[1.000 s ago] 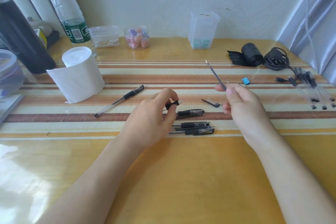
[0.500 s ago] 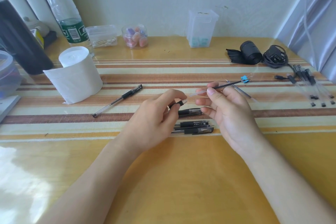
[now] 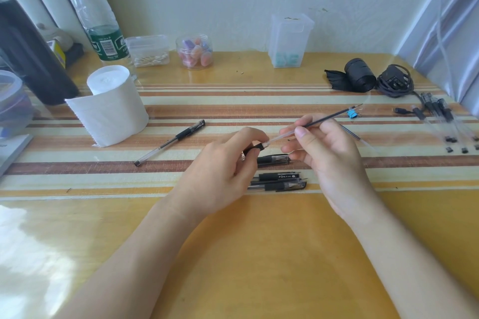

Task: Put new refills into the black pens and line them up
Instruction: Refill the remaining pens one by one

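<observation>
My left hand (image 3: 220, 176) grips a black pen barrel (image 3: 255, 148) by its grip end, just above the striped mat. My right hand (image 3: 326, 153) pinches a thin refill (image 3: 324, 119) between thumb and fingers. The refill's clear end points into the barrel's open mouth and its tip points up to the right. Three black pens (image 3: 277, 180) lie side by side on the mat between my hands. One capped black pen (image 3: 169, 142) lies slanted to the left. A loose refill (image 3: 359, 137) lies behind my right hand.
A toilet paper roll (image 3: 111, 103) stands at the left. Several clear pens (image 3: 440, 119) lie at the far right, next to a blue binder clip (image 3: 352, 113), a black roll (image 3: 359, 77) and a cable bundle (image 3: 395, 80). A bottle (image 3: 101, 23) and plastic containers (image 3: 289, 41) line the wall.
My right hand has swung the refill from pointing up and away to lying nearly level, and has brought its clear end to the mouth of the barrel in my left hand.
</observation>
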